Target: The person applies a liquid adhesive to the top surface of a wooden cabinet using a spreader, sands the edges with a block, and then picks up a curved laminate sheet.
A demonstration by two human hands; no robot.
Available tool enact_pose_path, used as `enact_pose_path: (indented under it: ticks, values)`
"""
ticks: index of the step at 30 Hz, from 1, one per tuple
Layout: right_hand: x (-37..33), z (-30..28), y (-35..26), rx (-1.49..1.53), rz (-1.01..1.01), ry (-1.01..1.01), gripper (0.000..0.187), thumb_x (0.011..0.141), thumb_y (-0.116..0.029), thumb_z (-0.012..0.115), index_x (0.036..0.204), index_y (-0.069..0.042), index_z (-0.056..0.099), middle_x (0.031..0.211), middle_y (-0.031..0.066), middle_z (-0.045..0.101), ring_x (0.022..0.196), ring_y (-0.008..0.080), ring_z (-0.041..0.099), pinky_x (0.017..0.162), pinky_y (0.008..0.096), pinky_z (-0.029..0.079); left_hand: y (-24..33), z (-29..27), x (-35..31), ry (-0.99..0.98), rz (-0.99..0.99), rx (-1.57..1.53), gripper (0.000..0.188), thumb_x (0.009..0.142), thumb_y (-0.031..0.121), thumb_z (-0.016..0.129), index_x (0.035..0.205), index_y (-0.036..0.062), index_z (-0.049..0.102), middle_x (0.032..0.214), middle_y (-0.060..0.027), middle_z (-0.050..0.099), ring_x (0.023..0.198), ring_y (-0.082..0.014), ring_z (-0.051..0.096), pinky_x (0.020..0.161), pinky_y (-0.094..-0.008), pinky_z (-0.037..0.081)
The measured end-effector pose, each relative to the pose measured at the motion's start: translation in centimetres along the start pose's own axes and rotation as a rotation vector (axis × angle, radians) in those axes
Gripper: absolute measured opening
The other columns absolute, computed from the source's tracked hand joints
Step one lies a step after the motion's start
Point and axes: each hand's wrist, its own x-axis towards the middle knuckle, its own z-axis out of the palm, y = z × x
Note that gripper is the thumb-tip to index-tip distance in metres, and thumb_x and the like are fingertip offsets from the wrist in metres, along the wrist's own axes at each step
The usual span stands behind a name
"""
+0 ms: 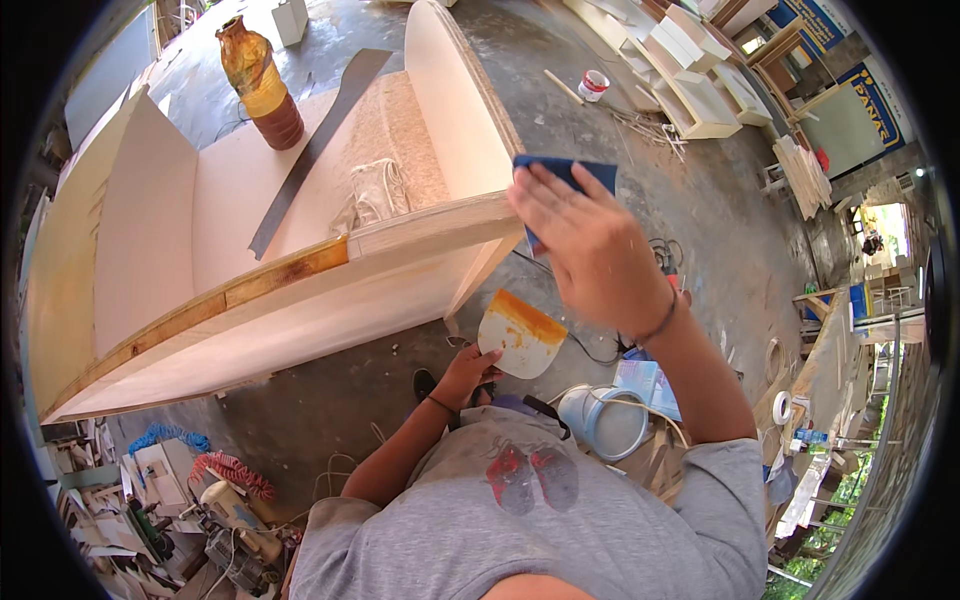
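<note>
My right hand [595,245] presses a dark blue sheet of sandpaper [597,174] against the near right corner of a pale, curved wooden cabinet [430,222]. Its fingers lie together over the sheet. Low in front of my body, my left hand [468,372] grips a white putty spreader [520,350] by its edge, away from the cabinet. Orange-yellow paste coats the spreader's far edge. Brown-orange filler [285,271] stains part of the cabinet's front rim. On the cabinet lie a long dark strip [310,165] and a crumpled beige cloth [378,190]; a stained plastic bottle [262,85] stands farther back.
A blue-white bucket [600,420] sits on the floor to my right, beside a light blue box [650,385]. Farther right are a white tub [593,85] and stacked white shelf units [690,95]. Coiled blue hose [170,438] and red hose [232,473] lie among clutter at lower left.
</note>
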Motion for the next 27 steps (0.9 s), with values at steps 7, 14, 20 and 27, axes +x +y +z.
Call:
enact_pose_path:
  ticks: [7,14,20,27]
  values:
    - [-1.1,-0.7,-0.8,-0.031,0.023,-0.058,0.037,0.078,-0.007,0.054,0.114,0.0,0.055,0.117,0.0154,0.057,0.114,0.0234,0.052,0.1,0.0417,0.036,0.1,-0.3,-0.3,0.042,0.017,0.008,0.022,0.089,0.024,0.055,0.105,0.0081,0.057,0.096,-0.0001,0.061,0.082,-0.0089,0.056,0.078,-0.0257,0.046]
    - [-1.0,-0.3,-0.9,-0.042,0.024,-0.016,0.039,0.077,-0.007,0.052,0.116,0.0,0.053,0.115,0.0165,0.057,0.111,0.0252,0.054,0.1,0.0424,0.035,0.1,-0.5,-0.2,0.037,-0.003,0.011,0.022,0.089,0.024,0.055,0.105,0.0088,0.057,0.096,-0.0003,0.061,0.083,-0.0093,0.056,0.078,-0.0253,0.045]
    - [0.8,0.2,-0.1,-0.056,0.028,0.005,0.043,0.077,-0.007,0.052,0.118,0.001,0.051,0.117,0.0173,0.057,0.112,0.0254,0.053,0.1,0.0425,0.035,-0.7,-1.3,0.0,0.011,-0.011,0.049,0.024,0.089,0.024,0.055,0.105,0.0068,0.056,0.097,-0.0014,0.06,0.085,-0.0099,0.057,0.078,-0.0262,0.046]
    - [1.6,1.0,1.1,-0.082,0.01,0.027,0.044,0.078,-0.01,0.052,0.12,0.0,0.05,0.118,0.0166,0.056,0.114,0.0254,0.052,0.101,0.0432,0.033,0.1,-0.9,-0.6,0.045,-0.018,0.055,0.025,0.088,0.024,0.056,0.104,0.0047,0.057,0.094,-0.0027,0.061,0.082,-0.0105,0.058,0.076,-0.026,0.048]
